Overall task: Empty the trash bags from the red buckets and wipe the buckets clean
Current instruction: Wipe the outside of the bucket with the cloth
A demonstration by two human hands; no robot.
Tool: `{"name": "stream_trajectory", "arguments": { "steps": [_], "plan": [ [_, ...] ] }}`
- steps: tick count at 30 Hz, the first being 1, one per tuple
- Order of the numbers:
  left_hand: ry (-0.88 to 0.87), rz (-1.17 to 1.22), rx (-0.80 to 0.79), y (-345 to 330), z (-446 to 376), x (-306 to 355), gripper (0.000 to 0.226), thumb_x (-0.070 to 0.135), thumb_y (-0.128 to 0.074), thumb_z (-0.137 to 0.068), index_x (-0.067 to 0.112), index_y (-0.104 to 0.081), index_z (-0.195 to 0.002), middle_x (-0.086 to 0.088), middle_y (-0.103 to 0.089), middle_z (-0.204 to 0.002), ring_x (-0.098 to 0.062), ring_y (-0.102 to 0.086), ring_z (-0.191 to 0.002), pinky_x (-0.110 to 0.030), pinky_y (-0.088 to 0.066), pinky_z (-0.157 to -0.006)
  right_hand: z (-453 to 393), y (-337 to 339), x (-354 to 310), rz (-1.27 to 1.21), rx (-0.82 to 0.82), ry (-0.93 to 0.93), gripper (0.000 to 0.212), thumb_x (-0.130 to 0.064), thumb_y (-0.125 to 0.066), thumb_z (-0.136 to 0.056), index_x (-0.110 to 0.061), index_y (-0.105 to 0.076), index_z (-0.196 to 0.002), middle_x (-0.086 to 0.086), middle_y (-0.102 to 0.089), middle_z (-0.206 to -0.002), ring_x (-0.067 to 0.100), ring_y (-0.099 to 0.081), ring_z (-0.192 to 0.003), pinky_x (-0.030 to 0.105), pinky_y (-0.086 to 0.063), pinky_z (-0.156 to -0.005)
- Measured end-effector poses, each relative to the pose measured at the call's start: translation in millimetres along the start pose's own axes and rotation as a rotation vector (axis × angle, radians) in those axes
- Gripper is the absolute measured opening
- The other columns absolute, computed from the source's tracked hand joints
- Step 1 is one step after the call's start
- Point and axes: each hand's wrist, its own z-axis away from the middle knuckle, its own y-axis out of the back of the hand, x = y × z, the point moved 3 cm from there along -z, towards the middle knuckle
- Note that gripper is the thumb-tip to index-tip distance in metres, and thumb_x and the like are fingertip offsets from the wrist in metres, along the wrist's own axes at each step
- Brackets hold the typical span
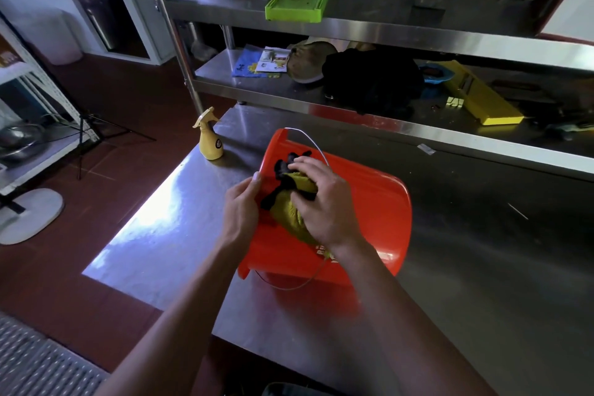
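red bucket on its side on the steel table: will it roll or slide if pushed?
The red bucket lies on its curved wall, so it would probably roll; the left hand grips its rim. Smooth plastic on the steel table likely slides easily. Looks thin-walled, so probably light.

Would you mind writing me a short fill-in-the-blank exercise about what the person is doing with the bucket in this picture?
1. The red bucket lies on its ____ on the steel table.
2. The right hand presses a ____-coloured cloth against the bucket.
3. The left hand grips the bucket's ____.
4. The spray bottle stands ____ on the table, apart from the bucket.

Missing words: side; yellow; rim; upright
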Motion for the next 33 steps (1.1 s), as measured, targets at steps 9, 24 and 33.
{"name": "stream_trajectory", "arguments": {
  "steps": [9,24,33],
  "plan": [
    [-0.066,0.010,0.006,-1,5,-19,0.041,0.027,-0.050,-0.109,-0.007,-0.071,-0.097,-0.017,-0.075,-0.073,-0.032,-0.072,-0.062,-0.038,-0.060,-0.057,-10,66,16,-0.069,0.102,-0.126,0.036,-0.004,-0.075,-0.084,-0.016,-0.072,-0.118,-0.009,-0.065,-0.127,-0.002,-0.056,-0.119,0.014,-0.040,-0.107],
    [-0.089,-0.137,-0.086,10,-3,-21,0.035,0.019,-0.048,-0.106,0.013,-0.065,-0.076,0.008,-0.067,-0.061,-0.005,-0.061,-0.059,-0.024,-0.049,-0.061,35,69,99,0.345,0.079,-0.190,0.045,-0.012,-0.073,-0.088,-0.013,-0.065,-0.132,-0.002,-0.057,-0.142,0.016,-0.049,-0.132,0.037,-0.044,-0.111],
    [0.065,-0.315,-0.035,-25,-52,35,0.050,0.053,-0.039,-0.108,0.021,-0.062,-0.078,0.002,-0.062,-0.076,-0.015,-0.058,-0.073,-0.034,-0.043,-0.083,60,52,96,0.467,-0.045,-0.143,0.058,-0.036,-0.058,-0.090,-0.019,-0.053,-0.146,-0.001,-0.042,-0.158,0.018,-0.036,-0.146,0.044,-0.024,-0.123]
  ]
}}
